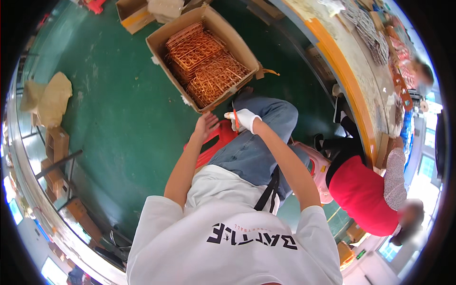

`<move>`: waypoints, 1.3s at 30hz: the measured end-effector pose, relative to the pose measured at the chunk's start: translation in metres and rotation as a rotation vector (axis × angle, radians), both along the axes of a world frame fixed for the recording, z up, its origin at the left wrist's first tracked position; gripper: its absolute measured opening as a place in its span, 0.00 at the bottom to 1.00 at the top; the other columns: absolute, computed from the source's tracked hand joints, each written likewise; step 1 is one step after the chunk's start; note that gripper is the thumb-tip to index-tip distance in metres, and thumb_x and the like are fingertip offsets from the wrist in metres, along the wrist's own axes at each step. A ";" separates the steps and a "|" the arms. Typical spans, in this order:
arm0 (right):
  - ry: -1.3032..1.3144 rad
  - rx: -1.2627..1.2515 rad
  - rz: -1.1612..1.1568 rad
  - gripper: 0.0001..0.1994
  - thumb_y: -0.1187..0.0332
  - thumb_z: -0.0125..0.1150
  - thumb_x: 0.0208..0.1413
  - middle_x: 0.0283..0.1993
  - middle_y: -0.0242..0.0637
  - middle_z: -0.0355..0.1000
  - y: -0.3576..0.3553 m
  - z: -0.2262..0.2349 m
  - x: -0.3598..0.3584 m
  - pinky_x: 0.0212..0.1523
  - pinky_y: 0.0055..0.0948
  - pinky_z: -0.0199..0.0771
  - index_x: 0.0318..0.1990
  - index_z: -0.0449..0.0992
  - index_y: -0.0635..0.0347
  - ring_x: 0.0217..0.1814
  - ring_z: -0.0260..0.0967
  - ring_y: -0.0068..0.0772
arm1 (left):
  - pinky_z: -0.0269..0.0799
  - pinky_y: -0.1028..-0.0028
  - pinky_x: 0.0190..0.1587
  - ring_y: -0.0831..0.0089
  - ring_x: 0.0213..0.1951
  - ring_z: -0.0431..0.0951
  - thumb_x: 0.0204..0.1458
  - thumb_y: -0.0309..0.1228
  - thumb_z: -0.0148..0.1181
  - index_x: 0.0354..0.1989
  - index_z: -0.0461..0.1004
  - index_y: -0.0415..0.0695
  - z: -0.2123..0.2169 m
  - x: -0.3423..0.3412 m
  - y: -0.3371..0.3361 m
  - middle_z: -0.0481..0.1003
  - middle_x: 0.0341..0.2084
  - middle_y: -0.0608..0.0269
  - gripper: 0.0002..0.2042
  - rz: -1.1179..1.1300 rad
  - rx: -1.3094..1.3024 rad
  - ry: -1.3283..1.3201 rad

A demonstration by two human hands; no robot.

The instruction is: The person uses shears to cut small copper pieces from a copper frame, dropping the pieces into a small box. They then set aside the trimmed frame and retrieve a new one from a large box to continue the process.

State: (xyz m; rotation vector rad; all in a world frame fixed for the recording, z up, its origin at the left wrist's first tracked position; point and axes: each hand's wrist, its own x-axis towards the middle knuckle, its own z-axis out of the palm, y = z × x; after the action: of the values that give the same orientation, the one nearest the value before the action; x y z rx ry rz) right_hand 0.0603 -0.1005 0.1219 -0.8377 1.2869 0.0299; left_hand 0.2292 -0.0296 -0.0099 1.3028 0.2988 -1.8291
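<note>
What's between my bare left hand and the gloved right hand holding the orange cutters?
In the head view, only the red stool shows between left hand and right hand.

Green floor [118,109]; a co-worker's red top [361,194] (seated at the long bench [349,85]).

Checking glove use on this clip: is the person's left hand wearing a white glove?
No, the left hand is bare, while the right hand wears the white glove and holds an orange-handled tool.
</note>
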 end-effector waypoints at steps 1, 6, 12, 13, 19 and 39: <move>0.049 0.074 0.076 0.21 0.53 0.59 0.52 0.15 0.36 0.66 -0.003 -0.021 0.001 0.21 0.26 0.64 0.16 0.67 0.57 0.17 0.64 0.28 | 0.70 0.57 0.51 0.62 0.50 0.69 0.53 0.40 0.54 0.52 0.63 0.39 -0.003 -0.004 -0.007 0.67 0.49 0.54 0.22 0.034 -0.034 -0.006; 0.035 0.299 0.066 0.24 0.47 0.57 0.50 0.17 0.42 0.69 0.007 -0.070 0.023 0.22 0.29 0.68 0.16 0.69 0.59 0.18 0.67 0.35 | 0.72 0.60 0.46 0.64 0.45 0.72 0.53 0.38 0.51 0.50 0.64 0.40 -0.031 -0.002 -0.011 0.71 0.44 0.55 0.19 0.156 0.094 -0.076; 0.038 0.259 0.159 0.25 0.47 0.55 0.49 0.17 0.44 0.69 0.019 -0.084 0.038 0.23 0.28 0.69 0.14 0.69 0.60 0.19 0.68 0.35 | 0.73 0.67 0.37 0.70 0.35 0.75 0.52 0.37 0.56 0.43 0.70 0.40 -0.039 -0.008 0.000 0.75 0.34 0.60 0.15 0.088 0.048 -0.315; 0.037 0.265 0.164 0.25 0.47 0.55 0.49 0.17 0.44 0.69 0.021 -0.090 0.038 0.23 0.28 0.69 0.14 0.69 0.60 0.19 0.68 0.35 | 0.73 0.70 0.36 0.70 0.32 0.75 0.52 0.37 0.57 0.42 0.70 0.40 -0.038 -0.009 0.001 0.75 0.33 0.60 0.14 0.129 -0.002 -0.236; 0.062 0.293 0.103 0.16 0.57 0.60 0.48 0.12 0.34 0.64 0.026 -0.098 0.041 0.18 0.29 0.64 0.17 0.67 0.56 0.15 0.66 0.33 | 0.73 0.77 0.32 0.76 0.28 0.75 0.54 0.32 0.56 0.42 0.73 0.35 -0.063 -0.010 0.016 0.76 0.30 0.60 0.12 -0.033 -0.166 -0.399; 0.208 0.470 0.347 0.16 0.55 0.56 0.49 0.16 0.33 0.66 0.026 -0.144 0.033 0.26 0.27 0.68 0.18 0.69 0.55 0.22 0.69 0.30 | 0.62 0.81 0.21 0.83 0.20 0.66 0.53 0.35 0.59 0.35 0.75 0.36 -0.058 -0.020 0.035 0.73 0.22 0.67 0.12 -0.025 -0.089 -0.456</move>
State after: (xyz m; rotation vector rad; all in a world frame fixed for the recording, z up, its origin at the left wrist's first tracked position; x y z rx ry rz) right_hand 0.0938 -0.0744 -0.0220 -0.6486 1.2428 0.6852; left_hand 0.2088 0.0058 -0.0680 1.6162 -0.0455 -1.4916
